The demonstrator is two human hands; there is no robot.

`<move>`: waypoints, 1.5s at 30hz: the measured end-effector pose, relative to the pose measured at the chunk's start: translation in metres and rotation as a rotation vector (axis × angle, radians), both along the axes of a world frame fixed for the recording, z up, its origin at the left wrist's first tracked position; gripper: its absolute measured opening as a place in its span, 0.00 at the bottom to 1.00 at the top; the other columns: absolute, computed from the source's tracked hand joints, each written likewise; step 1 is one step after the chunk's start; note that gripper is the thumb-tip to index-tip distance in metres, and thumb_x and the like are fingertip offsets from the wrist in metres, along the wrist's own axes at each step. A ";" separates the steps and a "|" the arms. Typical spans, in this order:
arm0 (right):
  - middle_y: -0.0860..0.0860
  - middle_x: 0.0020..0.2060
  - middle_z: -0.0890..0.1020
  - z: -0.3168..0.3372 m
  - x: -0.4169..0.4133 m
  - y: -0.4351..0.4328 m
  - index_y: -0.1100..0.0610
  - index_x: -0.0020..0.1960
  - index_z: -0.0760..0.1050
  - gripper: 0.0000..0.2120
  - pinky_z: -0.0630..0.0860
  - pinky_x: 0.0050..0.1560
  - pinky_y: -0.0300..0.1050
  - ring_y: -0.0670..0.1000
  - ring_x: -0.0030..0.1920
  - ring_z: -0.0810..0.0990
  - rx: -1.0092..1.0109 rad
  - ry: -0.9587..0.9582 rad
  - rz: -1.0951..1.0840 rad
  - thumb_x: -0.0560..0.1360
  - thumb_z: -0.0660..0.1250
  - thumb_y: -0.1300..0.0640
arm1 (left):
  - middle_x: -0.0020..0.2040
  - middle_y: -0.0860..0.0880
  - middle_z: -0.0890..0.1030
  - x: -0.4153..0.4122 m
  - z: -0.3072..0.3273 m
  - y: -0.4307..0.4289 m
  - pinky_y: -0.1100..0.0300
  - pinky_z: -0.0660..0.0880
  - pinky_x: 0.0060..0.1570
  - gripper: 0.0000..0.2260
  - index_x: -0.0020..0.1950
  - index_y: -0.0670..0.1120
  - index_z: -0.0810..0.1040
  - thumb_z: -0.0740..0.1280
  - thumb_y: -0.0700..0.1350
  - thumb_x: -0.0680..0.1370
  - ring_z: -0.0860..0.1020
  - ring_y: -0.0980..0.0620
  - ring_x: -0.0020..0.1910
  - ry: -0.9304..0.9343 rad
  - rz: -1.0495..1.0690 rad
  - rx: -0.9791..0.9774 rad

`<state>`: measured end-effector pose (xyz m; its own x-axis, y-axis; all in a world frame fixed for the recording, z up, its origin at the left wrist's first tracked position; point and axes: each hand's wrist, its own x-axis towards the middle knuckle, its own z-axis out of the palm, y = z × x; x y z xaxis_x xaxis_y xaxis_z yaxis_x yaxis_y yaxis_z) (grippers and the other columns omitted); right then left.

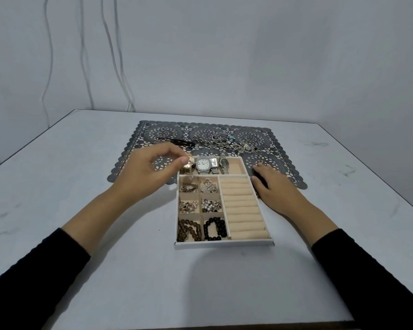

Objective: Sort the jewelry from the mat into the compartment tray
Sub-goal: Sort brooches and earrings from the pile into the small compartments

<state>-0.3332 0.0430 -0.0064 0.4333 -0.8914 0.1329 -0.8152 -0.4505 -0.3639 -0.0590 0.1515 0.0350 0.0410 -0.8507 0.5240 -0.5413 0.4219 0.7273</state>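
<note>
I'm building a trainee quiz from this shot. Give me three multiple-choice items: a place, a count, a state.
1. Where do the watches lie? A) the tray's far long compartment B) the ring rolls C) the bare table
2. How many small square compartments hold jewelry? A) four B) six C) nine
3. What is the left hand doing? A) lying flat B) pinching a gold watch C) lifting black beads
Key: A, they sit side by side at the far end; B, two columns of three; B, thumb and finger close on it.
</note>
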 end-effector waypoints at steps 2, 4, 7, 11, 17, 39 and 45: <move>0.55 0.74 0.64 -0.002 -0.001 -0.002 0.58 0.74 0.63 0.22 0.55 0.72 0.45 0.53 0.75 0.59 -0.001 -0.005 0.002 0.82 0.55 0.51 | 0.44 0.55 0.83 0.002 -0.002 -0.002 0.60 0.81 0.41 0.03 0.48 0.50 0.83 0.70 0.44 0.76 0.82 0.55 0.44 -0.084 -0.001 -0.014; 0.55 0.74 0.64 -0.004 -0.001 -0.004 0.58 0.74 0.63 0.22 0.55 0.73 0.45 0.53 0.75 0.59 -0.006 -0.005 0.003 0.82 0.55 0.51 | 0.43 0.56 0.84 0.006 -0.005 -0.004 0.61 0.79 0.48 0.03 0.48 0.49 0.83 0.71 0.45 0.76 0.82 0.59 0.45 -0.195 0.002 -0.017; 0.55 0.74 0.63 -0.004 -0.001 -0.005 0.58 0.74 0.63 0.23 0.55 0.73 0.46 0.53 0.75 0.58 -0.013 -0.003 0.004 0.82 0.54 0.50 | 0.43 0.59 0.83 0.011 -0.007 -0.005 0.67 0.76 0.50 0.04 0.48 0.49 0.83 0.70 0.47 0.75 0.81 0.62 0.46 -0.332 -0.038 -0.011; 0.55 0.74 0.64 -0.004 -0.001 -0.005 0.58 0.74 0.63 0.22 0.56 0.72 0.45 0.53 0.75 0.60 -0.012 -0.006 0.008 0.82 0.55 0.50 | 0.42 0.60 0.83 0.013 -0.005 -0.006 0.72 0.73 0.47 0.05 0.48 0.52 0.82 0.69 0.50 0.75 0.81 0.62 0.45 -0.397 -0.099 0.009; 0.56 0.68 0.71 -0.001 0.000 -0.002 0.60 0.72 0.66 0.21 0.62 0.67 0.45 0.56 0.70 0.66 -0.020 -0.011 0.015 0.82 0.55 0.52 | 0.44 0.60 0.83 0.017 -0.007 -0.011 0.64 0.77 0.47 0.06 0.49 0.51 0.84 0.70 0.50 0.75 0.80 0.61 0.45 -0.528 -0.142 0.049; 0.53 0.62 0.78 0.004 -0.005 -0.006 0.56 0.69 0.70 0.18 0.65 0.53 0.38 0.53 0.62 0.74 -0.021 -0.139 -0.024 0.81 0.58 0.51 | 0.47 0.60 0.82 0.023 0.004 -0.014 0.64 0.80 0.40 0.11 0.52 0.51 0.84 0.67 0.54 0.75 0.81 0.60 0.45 -0.311 -0.031 0.109; 0.51 0.60 0.79 0.014 -0.004 -0.020 0.56 0.65 0.75 0.16 0.67 0.60 0.40 0.51 0.61 0.75 -0.136 -0.295 -0.077 0.80 0.61 0.52 | 0.50 0.60 0.81 0.014 0.008 -0.047 0.63 0.73 0.52 0.09 0.56 0.54 0.81 0.63 0.52 0.80 0.77 0.64 0.52 -0.358 0.024 0.042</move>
